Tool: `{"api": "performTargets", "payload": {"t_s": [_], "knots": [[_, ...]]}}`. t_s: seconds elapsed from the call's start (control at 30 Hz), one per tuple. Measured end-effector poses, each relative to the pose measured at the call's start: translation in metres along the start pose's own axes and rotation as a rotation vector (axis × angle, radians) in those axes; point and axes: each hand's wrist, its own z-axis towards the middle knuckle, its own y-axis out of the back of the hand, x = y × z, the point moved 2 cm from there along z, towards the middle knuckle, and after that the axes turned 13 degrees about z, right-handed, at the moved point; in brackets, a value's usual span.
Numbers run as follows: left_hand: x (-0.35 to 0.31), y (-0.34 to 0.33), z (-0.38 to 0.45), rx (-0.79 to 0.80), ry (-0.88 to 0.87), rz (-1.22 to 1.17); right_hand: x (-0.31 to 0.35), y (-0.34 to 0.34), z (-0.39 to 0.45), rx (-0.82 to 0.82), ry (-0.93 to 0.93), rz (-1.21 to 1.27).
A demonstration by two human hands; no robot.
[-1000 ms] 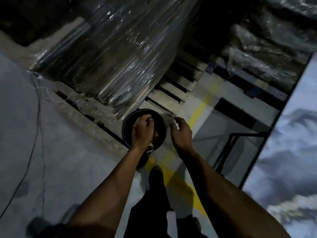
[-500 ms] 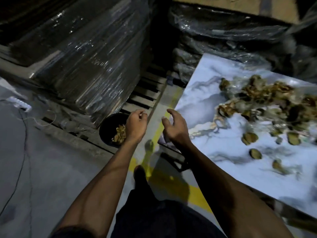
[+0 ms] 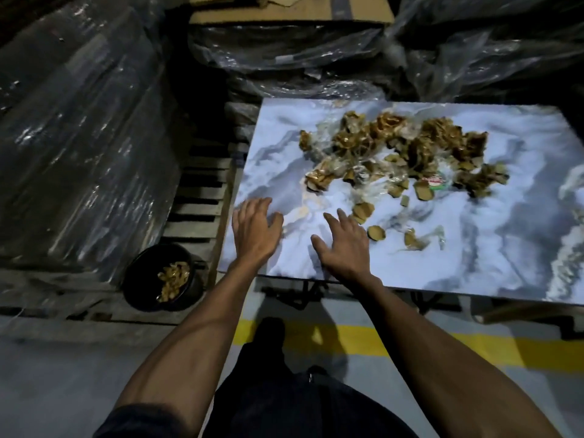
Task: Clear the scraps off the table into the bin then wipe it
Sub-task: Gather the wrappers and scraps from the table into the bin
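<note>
On the floor at far left, the black bin (image 3: 164, 278) holds some brown scraps. Left grip (image 3: 254, 230) and right grip (image 3: 346, 248), both spread wide and holding nothing, lie over the marble-pattern worktop (image 3: 474, 248). Scrap pile (image 3: 404, 153) lies beyond the right grip.

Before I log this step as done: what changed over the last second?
Both hands left the bin and now spread open over the table: left hand, right hand. Neither holds anything. Scraps stayed in the bin; the scrap pile remains on the table.
</note>
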Motion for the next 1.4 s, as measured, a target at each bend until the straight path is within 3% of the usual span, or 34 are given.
{"api": "performTargets", "payload": {"t_s": [0.23,0.43,0.63,0.77,0.9,0.97,1.07,1.17,1.4], "knots": [[-0.022,-0.059,0.050,0.218,-0.132,-0.042,-0.061,0.040,0.002,-0.559,-0.304,0.154],[-0.046,-0.088,0.096,0.314,-0.211,-0.066,-0.096,0.048,0.024,-0.776,-0.597,0.206],[-0.069,-0.110,0.129,0.394,-0.316,0.036,-0.081,0.030,0.074,-0.788,-0.651,0.214],[-0.087,-0.118,0.136,0.421,-0.454,0.112,-0.065,0.014,0.113,-0.658,-0.663,0.187],[-0.092,-0.111,0.147,0.288,-0.523,0.033,-0.060,0.024,0.130,-0.610,-0.588,0.259],[-0.088,-0.106,0.158,0.138,-0.441,-0.084,-0.061,0.038,0.128,-0.702,-0.553,0.260],[-0.090,-0.097,0.172,0.092,-0.243,-0.271,-0.068,0.058,0.120,-0.828,-0.510,0.314],[-0.100,-0.096,0.191,0.029,-0.137,-0.334,-0.081,0.068,0.117,-0.833,-0.535,0.334],[-0.116,-0.123,0.247,0.254,0.021,-0.285,-0.116,0.102,0.142,-0.784,-0.399,0.309]]}}
